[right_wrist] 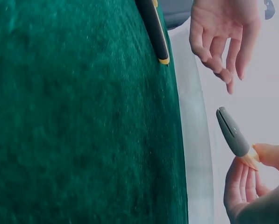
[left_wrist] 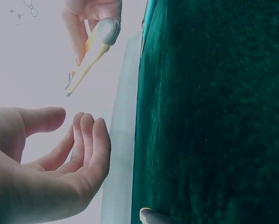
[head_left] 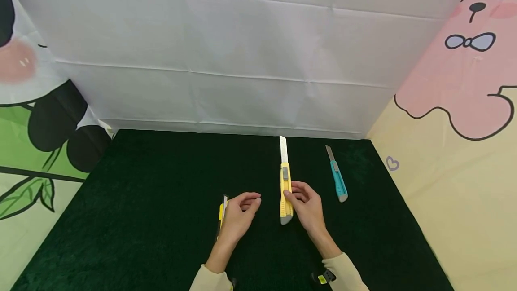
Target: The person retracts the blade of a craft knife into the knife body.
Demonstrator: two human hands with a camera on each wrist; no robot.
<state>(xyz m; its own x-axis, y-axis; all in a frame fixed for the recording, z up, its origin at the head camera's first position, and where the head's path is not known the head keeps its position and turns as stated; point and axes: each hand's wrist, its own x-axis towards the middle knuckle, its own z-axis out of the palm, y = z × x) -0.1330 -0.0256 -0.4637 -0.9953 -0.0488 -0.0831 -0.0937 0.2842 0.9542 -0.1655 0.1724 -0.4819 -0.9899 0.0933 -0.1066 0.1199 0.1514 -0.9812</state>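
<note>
Holding up the yellow cutter (head_left: 285,182) seems the step: the right hand (head_left: 308,206) pinches it, blade (head_left: 284,151) towards twelve o'clock. At its eight, the left hand (head_left: 238,218) curves loosely, empty; the next move calls for avoiding the blade.

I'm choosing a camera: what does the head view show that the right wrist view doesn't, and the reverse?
Only the head view shows the teal cutter and the blade of the yellow cutter. Only the right wrist view shows the slit in its grey end. Both show the right hand holding it, the left hand, and a black-and-yellow cutter.
</note>
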